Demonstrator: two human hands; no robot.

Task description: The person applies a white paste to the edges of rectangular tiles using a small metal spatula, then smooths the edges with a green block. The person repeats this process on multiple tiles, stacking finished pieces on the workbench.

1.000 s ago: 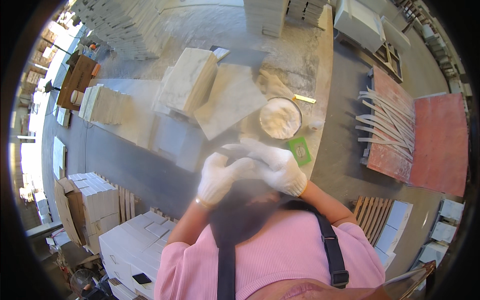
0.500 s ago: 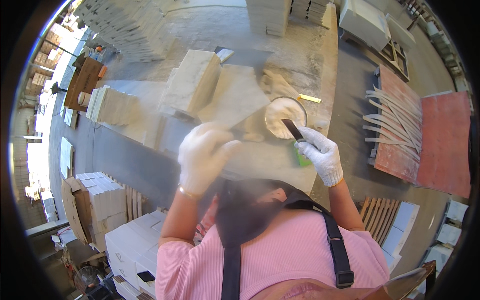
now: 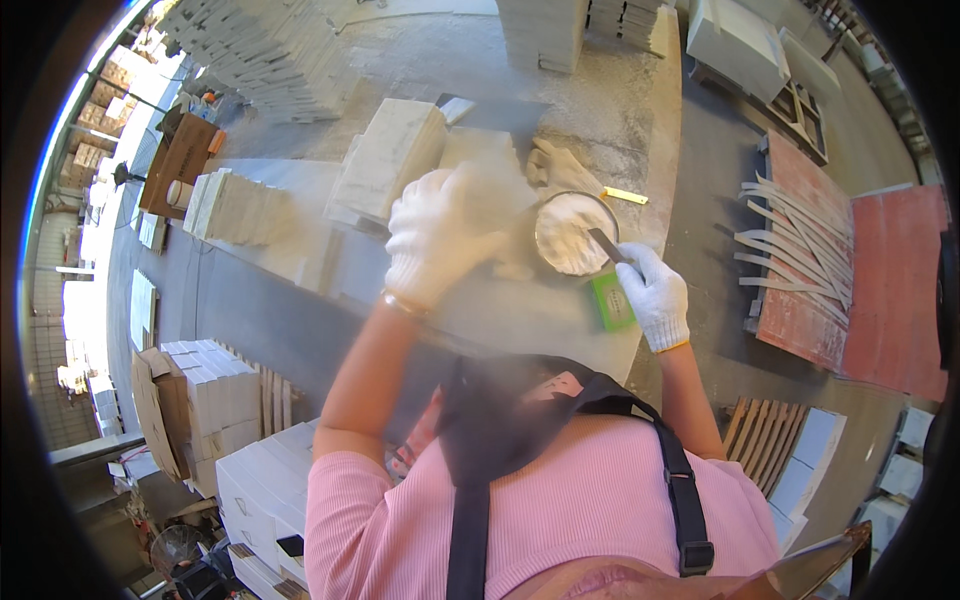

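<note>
My right hand (image 3: 653,298), in a white knit glove, grips a dark flat-bladed putty knife (image 3: 606,245). The blade tip is over a round tub (image 3: 572,232) of whitish paste or powder. My left hand (image 3: 435,235), also gloved, is over a pale marble slab (image 3: 480,150) beside a stack of marble tiles (image 3: 390,155). Its fingers look bent, but a hazy smear across the view hides whether they hold the slab. A green box (image 3: 612,302) lies between the tub and my right hand.
A crumpled glove (image 3: 551,166) and a yellow strip-shaped tool (image 3: 625,196) lie beyond the tub. More tiles (image 3: 235,210) stand left. Pale strips (image 3: 795,245) rest on a reddish board (image 3: 800,330) at right. White boxes (image 3: 265,490) are stacked lower left.
My left hand has moved forward and right, over the slab. The putty knife's tip has shifted slightly right over the tub, and more of the green box shows.
</note>
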